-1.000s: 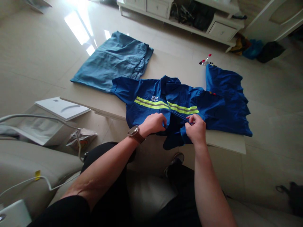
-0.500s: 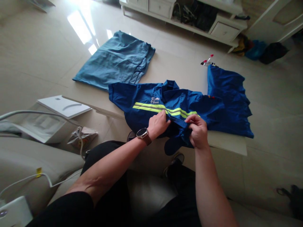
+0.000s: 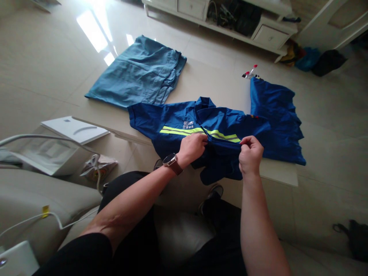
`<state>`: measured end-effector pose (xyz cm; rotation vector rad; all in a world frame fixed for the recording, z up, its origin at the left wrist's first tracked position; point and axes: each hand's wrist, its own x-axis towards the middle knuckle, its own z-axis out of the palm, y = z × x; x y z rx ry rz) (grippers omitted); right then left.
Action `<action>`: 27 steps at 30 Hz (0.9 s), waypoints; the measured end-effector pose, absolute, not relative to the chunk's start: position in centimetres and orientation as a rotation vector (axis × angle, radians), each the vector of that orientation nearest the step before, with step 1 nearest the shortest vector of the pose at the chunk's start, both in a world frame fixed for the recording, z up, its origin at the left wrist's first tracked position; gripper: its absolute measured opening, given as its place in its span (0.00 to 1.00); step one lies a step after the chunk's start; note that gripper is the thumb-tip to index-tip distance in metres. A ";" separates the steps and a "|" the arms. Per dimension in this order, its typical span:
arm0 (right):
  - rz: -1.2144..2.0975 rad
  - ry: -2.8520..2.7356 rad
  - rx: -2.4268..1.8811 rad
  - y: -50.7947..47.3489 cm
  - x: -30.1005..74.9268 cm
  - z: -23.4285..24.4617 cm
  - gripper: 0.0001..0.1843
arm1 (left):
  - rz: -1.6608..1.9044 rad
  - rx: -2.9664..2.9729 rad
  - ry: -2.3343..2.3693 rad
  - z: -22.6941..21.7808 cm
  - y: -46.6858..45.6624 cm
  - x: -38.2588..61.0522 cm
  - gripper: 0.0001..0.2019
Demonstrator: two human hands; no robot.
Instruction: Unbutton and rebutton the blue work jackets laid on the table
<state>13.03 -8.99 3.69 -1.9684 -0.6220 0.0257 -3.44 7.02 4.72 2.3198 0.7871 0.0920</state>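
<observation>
On smooth tabletop (image 3: 218,78), crumpled blue jacket (image 3: 172,119)

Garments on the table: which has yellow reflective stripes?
The dark blue shirt in the left hand and right hand; the pale folded garment and the plain blue garment have none.

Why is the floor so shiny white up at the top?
Head view: bright light bounces off the glossy floor, blowing it out white near the folded light-blue garment; the left hand, right hand and blue work jacket are evenly lit and sharp.
</observation>
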 end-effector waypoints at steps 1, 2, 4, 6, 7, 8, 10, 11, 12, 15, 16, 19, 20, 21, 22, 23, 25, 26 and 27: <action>0.012 -0.627 -1.988 -9.1 13.2 3.6 0.07 | 0.091 2.303 0.781 4.7 7.1 -3.4 0.09; -0.001 -0.629 -2.006 -9.1 13.4 3.6 0.06 | 0.087 2.283 0.767 4.7 7.2 -3.4 0.09; -0.028 -0.622 -2.051 -9.2 13.7 3.5 0.06 | 0.087 2.238 0.703 4.5 7.5 -3.4 0.08; -0.050 -0.613 -2.103 -9.2 13.9 3.5 0.05 | 0.097 2.184 0.610 4.2 7.9 -3.4 0.07; -0.058 -0.610 -2.124 -9.2 14.0 3.6 0.05 | 0.103 2.152 0.571 4.1 8.1 -3.3 0.06; -0.066 -0.610 -2.139 -9.2 14.1 3.7 0.05 | 0.110 2.118 0.541 3.9 8.4 -3.3 0.06; -0.085 -0.608 -2.152 -9.2 14.1 3.8 0.05 | 0.115 2.051 0.487 3.9 8.7 -3.3 0.06; -0.098 -0.602 -2.156 -9.2 14.1 3.9 0.05 | 0.113 2.021 0.446 4.0 8.9 -3.4 0.05; -0.116 -0.593 -2.163 -9.2 14.1 4.0 0.05 | 0.109 1.993 0.395 4.2 9.0 -3.4 0.06; -0.154 -0.578 -2.189 -9.1 13.9 4.3 0.05 | 0.082 1.908 0.253 5.0 9.2 -3.7 0.07; -0.159 -0.580 -2.197 -9.0 13.8 4.3 0.05 | 0.071 1.882 0.223 5.3 9.2 -3.8 0.07; -0.162 -0.593 -2.220 -8.9 13.6 4.4 0.05 | 0.032 1.822 0.133 5.6 9.3 -3.9 0.09; -0.168 -0.599 -2.228 -8.9 13.6 4.4 0.05 | 0.015 1.805 0.092 5.6 9.2 -3.9 0.09; -0.175 -0.608 -2.236 -8.8 13.5 4.3 0.05 | -0.005 1.789 0.053 5.6 9.2 -3.8 0.09; -0.185 -0.619 -2.242 -8.8 13.5 4.2 0.05 | -0.027 1.772 0.021 5.6 9.2 -3.8 0.09; -0.196 -0.636 -2.247 -8.8 13.5 4.2 0.06 | -0.049 1.755 -0.002 5.7 9.1 -3.8 0.09; -0.211 -0.701 -2.251 -8.7 13.3 4.1 0.06 | -0.081 1.725 -0.023 5.8 9.1 -3.8 0.10; -0.209 -0.752 -2.244 -8.6 13.1 4.2 0.06 | -0.089 1.710 -0.026 5.9 9.1 -3.9 0.10; -0.201 -0.811 -2.224 -8.5 12.8 4.4 0.06 | -0.094 1.697 -0.027 5.9 9.1 -3.9 0.11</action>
